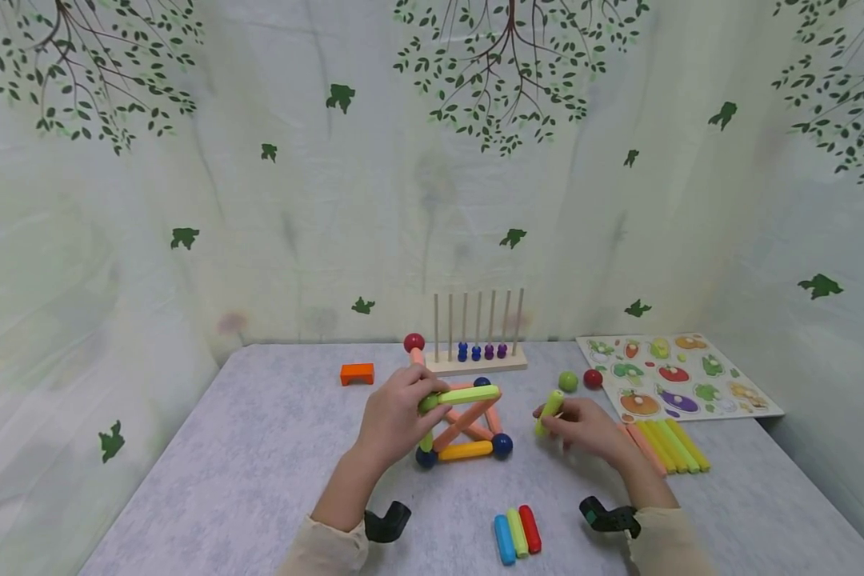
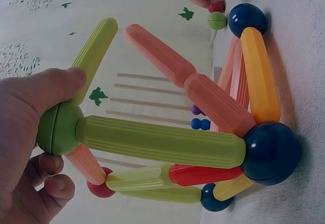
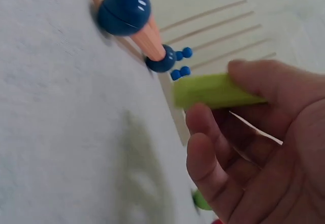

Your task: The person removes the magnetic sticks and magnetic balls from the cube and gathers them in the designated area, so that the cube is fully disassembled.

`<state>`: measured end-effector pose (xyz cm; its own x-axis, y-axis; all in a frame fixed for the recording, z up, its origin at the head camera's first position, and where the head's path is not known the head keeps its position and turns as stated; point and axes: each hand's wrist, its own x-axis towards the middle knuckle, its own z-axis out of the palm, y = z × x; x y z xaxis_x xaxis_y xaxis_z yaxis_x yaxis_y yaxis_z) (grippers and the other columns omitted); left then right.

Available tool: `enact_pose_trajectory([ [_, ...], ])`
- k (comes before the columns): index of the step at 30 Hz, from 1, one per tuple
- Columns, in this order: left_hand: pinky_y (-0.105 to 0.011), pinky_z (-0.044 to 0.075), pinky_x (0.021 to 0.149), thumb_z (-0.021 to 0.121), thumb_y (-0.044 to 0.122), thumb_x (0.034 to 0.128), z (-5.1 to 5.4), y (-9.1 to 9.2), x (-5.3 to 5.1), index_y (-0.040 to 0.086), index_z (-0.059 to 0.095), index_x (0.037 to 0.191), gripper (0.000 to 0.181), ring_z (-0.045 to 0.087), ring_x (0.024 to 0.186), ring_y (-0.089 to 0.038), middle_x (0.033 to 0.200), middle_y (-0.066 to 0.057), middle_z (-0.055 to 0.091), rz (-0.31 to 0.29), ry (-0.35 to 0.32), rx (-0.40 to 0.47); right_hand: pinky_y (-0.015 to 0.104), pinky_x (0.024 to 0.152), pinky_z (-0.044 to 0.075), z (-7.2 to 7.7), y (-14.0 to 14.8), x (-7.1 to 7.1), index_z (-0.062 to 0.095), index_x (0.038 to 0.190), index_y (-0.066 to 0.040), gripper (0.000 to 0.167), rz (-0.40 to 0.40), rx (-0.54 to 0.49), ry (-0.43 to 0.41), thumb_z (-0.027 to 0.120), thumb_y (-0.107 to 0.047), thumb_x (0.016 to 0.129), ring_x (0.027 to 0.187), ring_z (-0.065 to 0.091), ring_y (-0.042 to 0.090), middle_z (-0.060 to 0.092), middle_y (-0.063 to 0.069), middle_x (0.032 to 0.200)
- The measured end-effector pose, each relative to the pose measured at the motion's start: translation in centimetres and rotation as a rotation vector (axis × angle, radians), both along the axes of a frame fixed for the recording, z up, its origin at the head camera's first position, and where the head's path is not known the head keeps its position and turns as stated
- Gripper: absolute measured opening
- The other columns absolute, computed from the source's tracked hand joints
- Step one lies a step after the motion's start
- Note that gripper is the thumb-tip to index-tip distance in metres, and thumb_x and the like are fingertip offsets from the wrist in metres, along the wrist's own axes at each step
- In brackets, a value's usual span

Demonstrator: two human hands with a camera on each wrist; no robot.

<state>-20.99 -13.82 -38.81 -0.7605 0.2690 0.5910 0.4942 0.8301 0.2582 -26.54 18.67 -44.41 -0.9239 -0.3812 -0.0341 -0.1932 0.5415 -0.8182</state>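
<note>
A frame of magnetic rods and balls stands on the table, with dark blue balls [image 1: 502,446] and a yellow rod [image 1: 466,450] along its base. At its upper corner my left hand [image 1: 394,412] grips a green ball [image 2: 60,127], the thumb also lying against a lime rod [image 2: 96,59] that sticks out from it. Another lime rod [image 2: 162,140] runs from that ball down to a blue ball. To the right of the frame, my right hand [image 1: 592,432] pinches a loose lime rod [image 3: 218,91] between thumb and fingers, apart from the frame and above the table.
Behind the frame is a wooden bead stand [image 1: 477,364]. An orange block [image 1: 357,374] lies back left. A green ball [image 1: 568,381], a red ball [image 1: 593,378], a vegetable picture board [image 1: 673,372] and a rod row [image 1: 670,446] are right. Three short rods [image 1: 517,534] lie in front.
</note>
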Motion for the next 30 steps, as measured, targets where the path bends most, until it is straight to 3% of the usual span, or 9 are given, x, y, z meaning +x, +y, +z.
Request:
enact_pose_trajectory([
  [5, -0.015, 0.047, 0.064, 0.086, 0.024, 0.0786, 0.0, -0.1, 0.0, 0.020, 0.077, 0.101, 0.025, 0.050, 0.081, -0.007, 0.095, 0.006, 0.062, -0.004, -0.003, 0.004, 0.032, 0.060, 0.055, 0.6, 1.4, -0.1, 0.044, 0.143, -0.019, 0.054, -0.041, 0.007, 0.025, 0.068, -0.023, 0.095, 0.072, 0.061, 0.025, 0.061, 0.011, 0.096],
  [8, -0.015, 0.047, 0.064, 0.087, 0.024, 0.0785, 0.0, -0.2, 0.0, 0.020, 0.077, 0.101, 0.025, 0.049, 0.081, -0.006, 0.095, 0.007, 0.062, -0.007, -0.006, 0.010, 0.033, 0.058, 0.054, 0.7, 2.0, -0.2, 0.038, 0.144, -0.027, 0.057, -0.077, 0.010, 0.000, 0.068, -0.024, 0.095, 0.069, 0.060, 0.025, 0.059, 0.011, 0.096],
  [13, -0.015, 0.047, 0.064, 0.086, 0.024, 0.0788, 0.0, -0.3, 0.0, 0.020, 0.077, 0.101, 0.024, 0.049, 0.080, -0.006, 0.094, 0.007, 0.061, -0.014, -0.010, 0.013, 0.030, 0.059, 0.050, 0.6, 3.4, 0.0, 0.052, 0.137, -0.021, 0.040, -0.130, 0.050, -0.058, 0.063, -0.026, 0.099, 0.069, 0.056, 0.024, 0.056, 0.011, 0.098],
  [20, -0.014, 0.046, 0.063, 0.085, 0.027, 0.0798, 0.1, -0.2, 0.0, 0.021, 0.077, 0.101, 0.024, 0.049, 0.080, -0.006, 0.094, 0.007, 0.061, -0.014, -0.009, 0.004, 0.030, 0.075, 0.046, 0.7, 5.4, 0.3, 0.067, 0.126, -0.018, 0.031, -0.096, 0.284, 0.064, 0.066, -0.023, 0.096, 0.095, 0.055, 0.021, 0.065, 0.007, 0.113],
  [30, -0.014, 0.046, 0.063, 0.086, 0.025, 0.0792, 0.0, -0.2, -0.1, 0.021, 0.077, 0.101, 0.024, 0.049, 0.081, -0.005, 0.094, 0.008, 0.062, -0.017, -0.001, 0.016, 0.043, 0.084, 0.052, 0.9, 6.8, 0.1, 0.070, 0.112, -0.014, 0.025, -0.134, 0.346, 0.032, 0.075, -0.021, 0.089, 0.097, 0.057, 0.023, 0.066, 0.010, 0.116],
])
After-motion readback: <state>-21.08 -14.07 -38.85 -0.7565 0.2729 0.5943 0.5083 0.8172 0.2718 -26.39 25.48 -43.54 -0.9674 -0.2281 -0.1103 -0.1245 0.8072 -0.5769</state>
